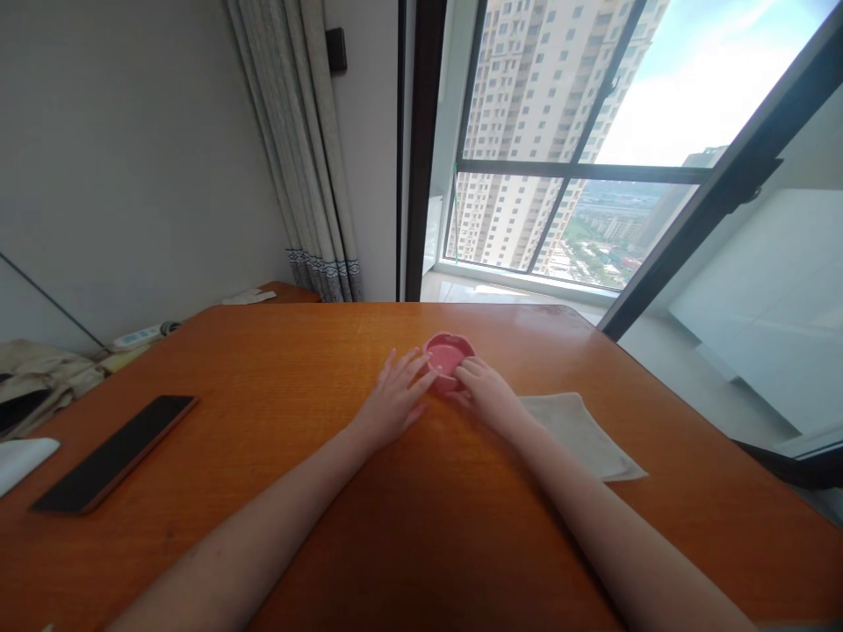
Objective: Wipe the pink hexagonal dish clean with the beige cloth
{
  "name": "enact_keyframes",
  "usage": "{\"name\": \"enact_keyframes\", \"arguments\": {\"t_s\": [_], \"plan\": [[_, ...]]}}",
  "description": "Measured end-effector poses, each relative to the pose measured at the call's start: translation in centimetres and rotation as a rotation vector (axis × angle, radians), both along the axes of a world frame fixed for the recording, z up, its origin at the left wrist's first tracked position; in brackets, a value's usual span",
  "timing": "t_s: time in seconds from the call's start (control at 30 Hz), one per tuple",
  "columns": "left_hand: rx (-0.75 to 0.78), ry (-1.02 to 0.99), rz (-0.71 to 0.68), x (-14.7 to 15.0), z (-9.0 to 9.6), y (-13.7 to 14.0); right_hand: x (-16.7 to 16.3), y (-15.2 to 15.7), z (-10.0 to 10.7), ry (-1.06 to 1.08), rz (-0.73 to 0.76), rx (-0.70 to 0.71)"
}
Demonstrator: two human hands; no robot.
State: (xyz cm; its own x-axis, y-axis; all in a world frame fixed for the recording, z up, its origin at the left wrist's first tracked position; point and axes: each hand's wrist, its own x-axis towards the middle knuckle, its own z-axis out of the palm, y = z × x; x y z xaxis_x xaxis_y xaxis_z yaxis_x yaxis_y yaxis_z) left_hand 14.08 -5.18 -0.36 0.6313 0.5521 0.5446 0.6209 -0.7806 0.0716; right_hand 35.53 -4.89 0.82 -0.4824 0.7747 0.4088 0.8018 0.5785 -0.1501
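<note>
A small round pink dish (445,353), shallow with a raised rim, is on the wooden table in front of me, toward the far edge. My right hand (488,392) grips its right near rim, fingers over the edge and inside, the thumb low on the outside. At the dish's left side is my left hand (395,397), its fingers stretched and spread. Its fingertips reach the rim; whether they press on it I cannot tell. A pale grey cloth (580,432) lies flat beside my right forearm, which partly covers it.
On the left of the wooden table (277,377) lies a long black flat device (122,452), with a white object (23,461) at the edge beyond it. Past that edge are a power strip (140,336) and rumpled fabric (49,377). A curtain (309,158) and a large window stand behind.
</note>
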Motion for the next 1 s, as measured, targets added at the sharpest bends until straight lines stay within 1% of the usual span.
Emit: {"name": "enact_keyframes", "arguments": {"t_s": [0.03, 0.1, 0.17, 0.2, 0.3, 0.4, 0.47, 0.53, 0.63, 0.73, 0.8, 0.93, 1.0], "plan": [[0.020, 0.046, -0.014, -0.1, 0.3, -0.1, -0.9, -0.5, 0.0, 0.023, 0.086, -0.004], [0.001, 0.118, -0.048, -0.6, 0.9, -0.1, -2.2, -1.3, 0.1, 0.084, 0.210, -0.010], [-0.067, 0.132, -0.026, -1.8, 1.4, -0.1, -2.5, -1.8, 0.2, 0.153, 0.253, -0.005], [-0.106, 0.125, 0.010, -2.7, 1.6, 0.0, -2.2, -1.9, 0.3, 0.187, 0.238, 0.002], [-0.173, 0.105, 0.189, -6.5, 2.1, 0.7, -0.4, -1.2, 0.3, 0.240, 0.084, -0.006], [-0.170, 0.141, 0.415, -11.0, 2.3, 2.2, 2.0, 0.3, -0.5, 0.200, -0.097, -0.060], [-0.183, 0.154, 0.564, -13.5, 2.1, 3.1, 3.1, 1.2, -1.2, 0.161, -0.185, -0.078], [-0.189, 0.157, 0.667, -15.1, 1.8, 3.7, 3.7, 1.7, -1.4, 0.127, -0.240, -0.086], [-0.204, 0.166, 0.745, -16.0, 1.3, 4.0, 4.6, 1.7, -0.7, 0.033, -0.350, -0.136], [-0.242, 0.199, 0.775, -16.2, 0.8, 4.0, 6.4, 1.5, 0.7, -0.086, -0.497, -0.247], [-0.245, 0.215, 0.766, -16.3, 0.7, 4.0, 8.2, 1.4, 1.4, -0.092, -0.537, -0.366], [-0.249, 0.231, 0.750, -16.7, 0.4, 4.4, 11.5, 1.2, 1.8, -0.001, -0.449, -0.658], [-0.266, 0.234, 0.744, -17.0, 0.2, 4.6, 12.5, 1.0, 1.7, -0.038, -0.444, -0.765]]}}
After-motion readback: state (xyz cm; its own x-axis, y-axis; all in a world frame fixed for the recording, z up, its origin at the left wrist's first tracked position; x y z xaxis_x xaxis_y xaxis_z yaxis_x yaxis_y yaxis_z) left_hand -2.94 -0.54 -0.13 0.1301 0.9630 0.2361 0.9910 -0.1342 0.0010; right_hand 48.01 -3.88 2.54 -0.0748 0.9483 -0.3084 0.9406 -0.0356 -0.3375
